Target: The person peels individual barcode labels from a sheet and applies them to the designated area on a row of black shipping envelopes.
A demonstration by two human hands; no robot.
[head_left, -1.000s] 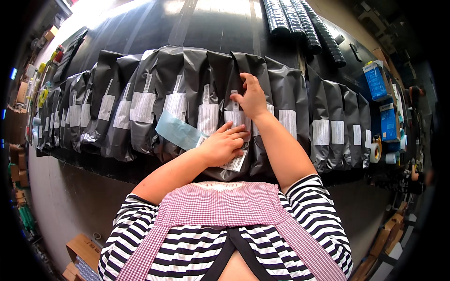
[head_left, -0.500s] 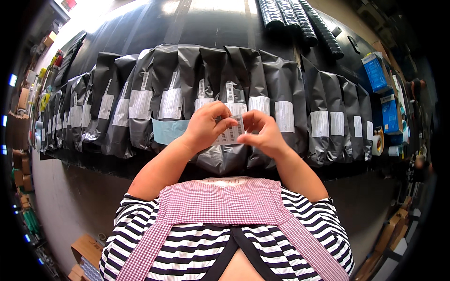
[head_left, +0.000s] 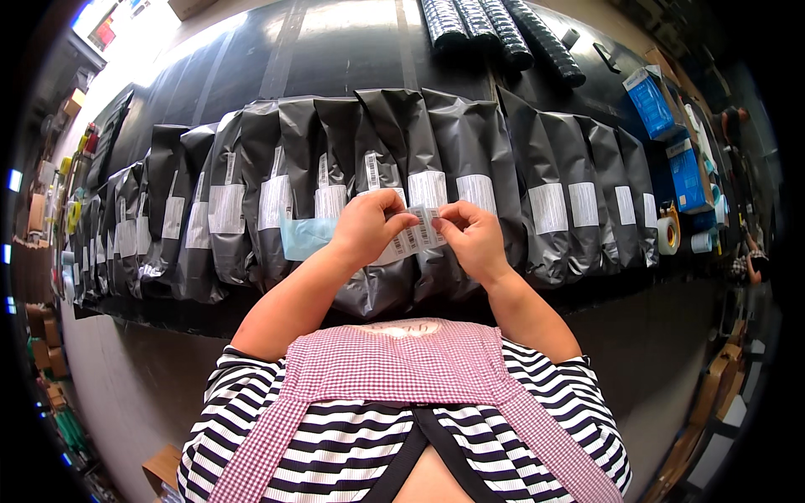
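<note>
My left hand (head_left: 362, 228) is closed on a strip of small white barcode labels (head_left: 409, 243), thumb on top. Out to the left of that hand trails the pale blue backing paper (head_left: 307, 238) of the strip. My right hand (head_left: 475, 241) pinches the strip's right end between thumb and fingers, close to the left fingertips. Whether a label there is partly lifted is too small to tell. Beneath both hands lies a row of overlapping dark grey mailing bags (head_left: 482, 134), most bearing a white printed label (head_left: 549, 208).
Several black ribbed rolls (head_left: 482, 29) lie at the far side of the black table (head_left: 335, 59). To the right stand blue boxes (head_left: 650, 105) and rolls of tape (head_left: 667, 235). A cardboard box (head_left: 163, 469) sits low at the left. People are at the far right.
The view has shifted, so the bags appear farther left, and my hands are over bags farther right in the row. My right fingers have closed together on the strip's end.
</note>
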